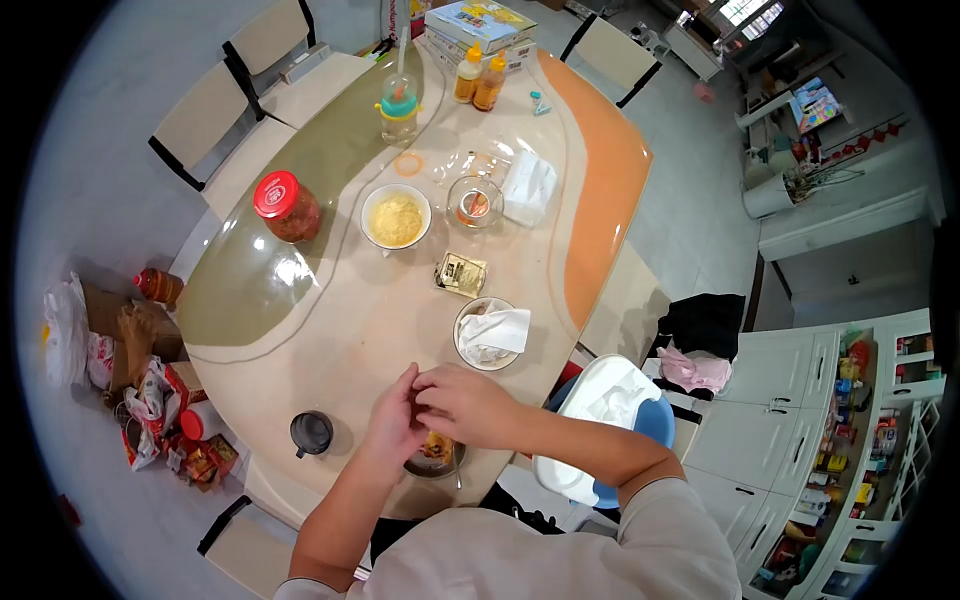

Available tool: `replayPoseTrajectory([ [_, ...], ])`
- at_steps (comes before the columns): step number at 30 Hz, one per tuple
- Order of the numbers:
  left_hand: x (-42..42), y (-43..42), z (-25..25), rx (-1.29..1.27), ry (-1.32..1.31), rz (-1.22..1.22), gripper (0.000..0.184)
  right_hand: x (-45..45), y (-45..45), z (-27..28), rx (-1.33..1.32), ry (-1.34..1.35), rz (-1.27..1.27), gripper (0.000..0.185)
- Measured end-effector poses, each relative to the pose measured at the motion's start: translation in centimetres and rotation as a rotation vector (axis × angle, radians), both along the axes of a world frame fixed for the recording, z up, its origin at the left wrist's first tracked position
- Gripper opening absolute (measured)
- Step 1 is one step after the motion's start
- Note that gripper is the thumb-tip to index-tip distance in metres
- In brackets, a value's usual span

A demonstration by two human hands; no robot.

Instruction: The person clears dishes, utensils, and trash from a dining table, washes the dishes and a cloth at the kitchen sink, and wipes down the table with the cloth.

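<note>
My left hand [393,418] and my right hand [458,403] meet above the near edge of the table, over a bowl [436,468] of food with a spoon [458,470] in it. The fingers of my right hand are curled in against my left palm. Both hands look closed, and whatever lies between them is hidden. Just beyond them stands a white bowl [460,345] with a crumpled tissue [503,328] in it. A small gold-and-black packet [461,273] lies farther on. To the left of my hands is a dark cup [311,432].
A bowl of yellow food [395,219], a red-lidded jar [287,207], a glass bowl [474,203], a tissue pack [529,187], a straw cup [398,112] and two yellow-capped bottles [478,78] stand farther back. A lined bin [573,440] is at my right.
</note>
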State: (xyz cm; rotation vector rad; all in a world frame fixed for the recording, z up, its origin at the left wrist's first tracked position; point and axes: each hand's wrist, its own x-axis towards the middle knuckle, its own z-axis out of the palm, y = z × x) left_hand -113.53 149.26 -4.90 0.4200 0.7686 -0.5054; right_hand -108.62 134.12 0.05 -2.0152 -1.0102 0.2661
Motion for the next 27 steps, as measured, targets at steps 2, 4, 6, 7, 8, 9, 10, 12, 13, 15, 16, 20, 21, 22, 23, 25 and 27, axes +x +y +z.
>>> replayPoseTrajectory([
  [2,-0.7,1.7,-1.1,0.005,-0.066,-0.02,0.033,2.5,-1.6,-0.9,0.092,0.095,-0.168,0.014],
  [4,-0.5,2.0,0.4,0.093,-0.028,0.006,0.041,9.3,-3.6,-4.5,0.01,0.076,-0.545,0.014],
  [6,-1.5,2.8,0.0,0.143,-0.012,0.011,0.041,16.8,-5.3,-7.9,-0.011,-0.075,-0.783,0.013],
  [7,-2.0,3.2,-0.4,0.19,-0.001,0.012,0.041,19.3,-5.1,-7.9,-0.025,-0.115,-0.757,0.016],
  [8,-2.4,3.6,-0.6,0.187,0.004,0.02,0.041,21.3,-4.7,-8.0,-0.041,-0.151,-0.73,0.019],
  [9,-2.7,3.7,-0.8,0.19,0.009,0.025,0.041,23.3,-4.1,-8.0,-0.039,-0.145,-0.725,0.019],
  [10,-3.1,3.8,-0.9,0.204,0.022,0.046,0.041,25.0,-3.4,-8.1,-0.239,-0.168,-0.605,0.023],
  [12,-3.7,4.0,-0.7,0.217,0.044,0.068,0.041,27.0,-2.6,-8.1,-0.439,-0.183,-0.475,0.027],
  [13,-3.8,4.1,-0.5,0.221,0.053,0.07,0.041,27.8,-2.2,-8.0,-0.621,-0.128,-0.434,0.03],
  [15,-3.9,4.3,-0.5,0.22,0.057,0.082,0.041,28.2,-1.8,-7.6,-0.803,-0.083,-0.383,0.033],
  [16,-4.0,4.5,-0.7,0.233,0.037,0.079,0.04,27.6,-2.3,-7.3,-0.641,-0.176,-0.439,0.037],
  [20,-2.8,4.5,-1.1,0.26,-0.006,0.058,0.037,22.4,-2.4,-3.1,-0.223,-0.288,-0.499,0.048],
  [21,-2.2,4.2,-1.0,0.258,0.002,0.062,0.037,20.4,-2.1,-1.8,-0.175,-0.302,-0.452,0.047],
  [22,-1.1,3.8,-0.7,0.246,-0.106,0.048,0.036,18.0,-1.6,-0.4,-0.124,-0.311,-0.404,0.046],
  [23,-0.1,3.4,-0.2,0.234,-0.213,0.035,0.038,15.2,-1.0,0.9,-0.132,-0.306,-0.348,0.046],
  [25,2.1,2.3,1.1,0.085,-0.167,0.106,0.042,9.1,0.8,2.3,-0.069,-0.131,-0.234,0.051],
  [27,1.2,2.1,0.8,-0.073,-0.113,0.164,0.046,4.1,1.5,1.4,-0.086,-0.134,-0.134,0.058],
])
